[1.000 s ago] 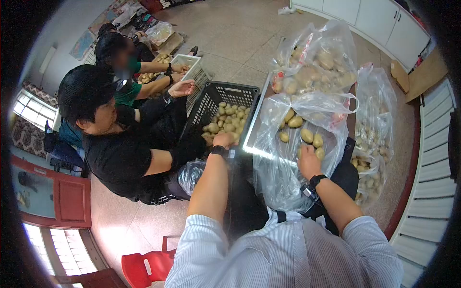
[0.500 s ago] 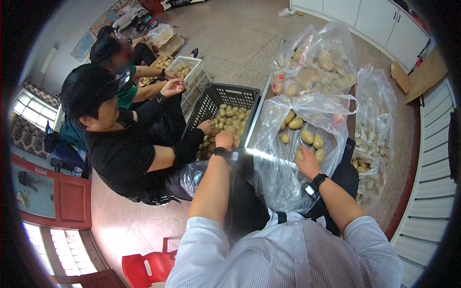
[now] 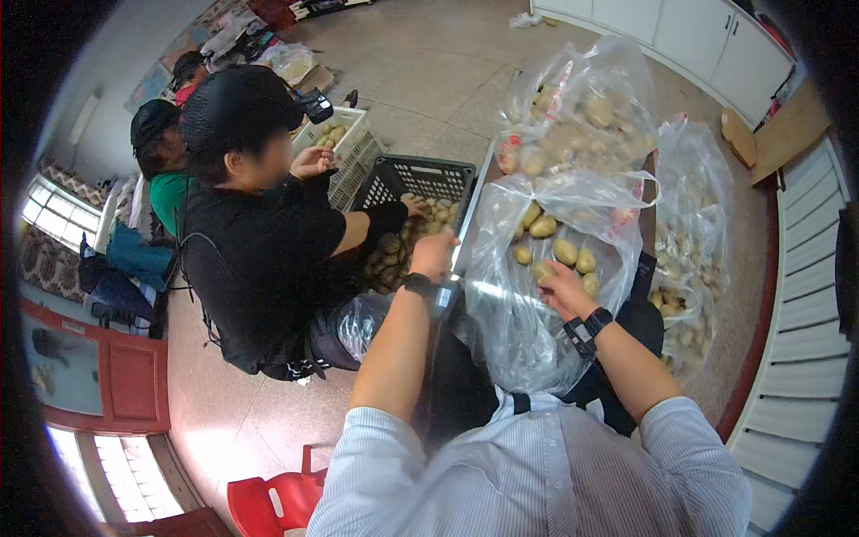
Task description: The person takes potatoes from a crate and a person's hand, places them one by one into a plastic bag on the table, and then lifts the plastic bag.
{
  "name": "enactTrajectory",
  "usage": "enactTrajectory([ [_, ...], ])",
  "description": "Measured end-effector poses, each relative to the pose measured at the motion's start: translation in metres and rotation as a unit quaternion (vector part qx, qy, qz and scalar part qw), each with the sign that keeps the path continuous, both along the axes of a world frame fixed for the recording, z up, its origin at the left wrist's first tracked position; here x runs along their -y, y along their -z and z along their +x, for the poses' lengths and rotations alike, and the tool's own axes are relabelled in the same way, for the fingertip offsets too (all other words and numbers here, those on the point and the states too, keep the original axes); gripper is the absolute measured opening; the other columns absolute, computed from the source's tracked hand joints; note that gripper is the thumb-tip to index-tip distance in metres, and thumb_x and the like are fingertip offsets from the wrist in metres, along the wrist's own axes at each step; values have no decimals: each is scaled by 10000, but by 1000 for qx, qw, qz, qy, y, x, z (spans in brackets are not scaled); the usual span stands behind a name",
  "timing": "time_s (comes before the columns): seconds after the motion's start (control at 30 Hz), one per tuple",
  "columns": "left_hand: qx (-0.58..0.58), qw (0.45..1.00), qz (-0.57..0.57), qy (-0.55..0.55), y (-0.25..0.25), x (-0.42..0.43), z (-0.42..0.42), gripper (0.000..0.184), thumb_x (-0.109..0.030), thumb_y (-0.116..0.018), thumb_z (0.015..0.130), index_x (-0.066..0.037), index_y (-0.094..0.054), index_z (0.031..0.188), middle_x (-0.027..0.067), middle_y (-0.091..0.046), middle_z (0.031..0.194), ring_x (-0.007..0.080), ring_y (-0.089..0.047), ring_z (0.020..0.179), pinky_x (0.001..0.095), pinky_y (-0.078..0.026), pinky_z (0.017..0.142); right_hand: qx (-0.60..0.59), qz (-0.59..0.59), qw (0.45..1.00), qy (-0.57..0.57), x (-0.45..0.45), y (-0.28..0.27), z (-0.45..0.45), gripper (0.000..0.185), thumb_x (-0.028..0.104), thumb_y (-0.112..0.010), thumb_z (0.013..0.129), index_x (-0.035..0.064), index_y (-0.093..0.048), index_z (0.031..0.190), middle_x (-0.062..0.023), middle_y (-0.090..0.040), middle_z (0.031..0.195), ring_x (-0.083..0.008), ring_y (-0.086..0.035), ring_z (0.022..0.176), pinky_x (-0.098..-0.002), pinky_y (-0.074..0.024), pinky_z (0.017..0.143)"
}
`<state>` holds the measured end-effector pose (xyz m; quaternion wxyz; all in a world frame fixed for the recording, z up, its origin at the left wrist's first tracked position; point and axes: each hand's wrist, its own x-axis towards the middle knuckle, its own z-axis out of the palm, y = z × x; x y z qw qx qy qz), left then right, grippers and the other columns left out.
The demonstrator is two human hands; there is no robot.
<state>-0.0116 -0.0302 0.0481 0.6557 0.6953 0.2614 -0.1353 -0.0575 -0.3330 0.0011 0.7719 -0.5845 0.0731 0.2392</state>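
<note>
My right hand [image 3: 565, 291] reaches into the open mouth of a clear plastic bag [image 3: 501, 313], its fingers closed on a potato [image 3: 541, 270]. Several other potatoes [image 3: 543, 225] lie loose in that bag, just beyond my fingertips. At the bag's left, my left hand [image 3: 434, 255] is over the near right side of a black crate [image 3: 420, 170], by the metal edge of the table [image 3: 472, 208]. Its fingers are curled in, and whatever they hold is hidden. Many potatoes [image 3: 394, 255] fill the crate. A co-worker's hand [image 3: 416, 206] is among them, apart from mine.
Full clear bags of potatoes stand beyond the open bag [image 3: 604, 112] and on the floor at right [image 3: 693, 215]. A co-worker in black [image 3: 259, 259] sits close on my left. Further back is a white crate [image 3: 353, 166]. A red chair [image 3: 277, 497] stands behind at lower left.
My left hand has moved slightly right, toward the table's edge. My right hand has shifted a little left with the potato. The co-worker has leaned forward, reaching further into the black crate.
</note>
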Motion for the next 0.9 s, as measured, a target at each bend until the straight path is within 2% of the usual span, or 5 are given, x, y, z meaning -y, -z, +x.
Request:
enactTrajectory([
  [0.1, 257, 934, 153, 196, 37, -4, 7, 258, -274, -614, 802, -45, -653, 914, 71, -514, 556, 177, -478, 432, 342, -370, 413, 20, 31, 999, -34, -10, -5, 3, 309, 128, -549, 862, 40, -512, 1155, -17, -528, 790, -114, -498, 578, -253, -415, 486],
  [0.17, 1, 994, 38, 102, -15, 23, -6, 288, -304, -607, 840, -26, -639, 908, 75, -548, 618, 166, -530, 502, 330, -409, 454, 15, 1, 999, -50, -18, -22, 2, 330, 171, -553, 871, 35, -514, 1168, -21, -535, 804, -112, -501, 582, -248, -420, 493],
  [0.3, 1, 988, 14, 153, -28, 35, -13, 308, -330, -592, 872, -30, -575, 942, 41, -521, 641, 144, -482, 432, 301, -428, 429, 10, -55, 994, -91, -32, -35, 0, 409, 307, -535, 898, 30, -522, 1198, -31, -571, 872, -110, -528, 606, -229, -432, 508],
  [0.47, -71, 977, -67, 188, -36, 43, -16, 511, -384, -559, 895, -8, -444, 1221, 134, -573, 1040, 214, -599, 558, 331, -472, 465, 48, -80, 984, -150, -47, -62, -2, 420, 368, -465, 930, 51, -537, 1196, -33, -594, 926, -98, -542, 655, -240, -443, 532],
  [0.9, -85, 936, -152, 305, -33, 44, -12, 390, -342, -550, 928, -42, -483, 1167, 113, -625, 960, 212, -648, 720, 302, -530, 536, 162, -120, 966, -164, -65, -65, 1, 318, 335, -467, 953, 40, -540, 1047, -12, -576, 801, -88, -516, 639, -236, -430, 563],
])
